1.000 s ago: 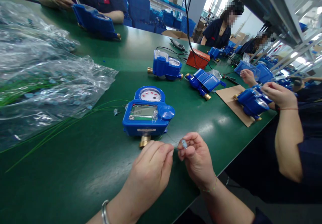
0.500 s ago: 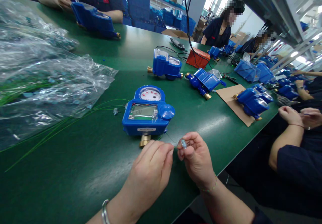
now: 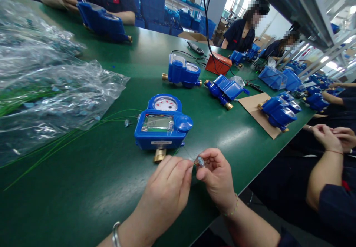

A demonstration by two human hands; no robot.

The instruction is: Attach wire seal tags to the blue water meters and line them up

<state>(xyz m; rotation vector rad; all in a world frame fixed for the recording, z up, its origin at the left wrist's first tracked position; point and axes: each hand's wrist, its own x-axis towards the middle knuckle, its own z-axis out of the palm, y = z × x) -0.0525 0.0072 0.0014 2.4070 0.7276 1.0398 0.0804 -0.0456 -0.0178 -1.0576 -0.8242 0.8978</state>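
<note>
Meter [image 3: 163,130], blue, stands on green table [image 3: 55,210], brass end [image 3: 160,155] toward wearer. Left hand [image 3: 168,187]: fingertips pinched on thin wire [image 3: 195,162], just beyond brass end. Right hand [image 3: 218,176]: thumb and fingers closed about small pale-blue seal [image 3: 200,161], just beside left fingertips. Table edge [image 3: 267,165] runs diagonally under right forearm. Plastic bag [image 3: 61,91] at left; wide stretch of tabletop between bag and left wrist.

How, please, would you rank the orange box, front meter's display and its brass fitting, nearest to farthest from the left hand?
1. Brass fitting, just beyond the left hand.
2. Display, on the front meter.
3. Orange box, farther back, right.
</note>
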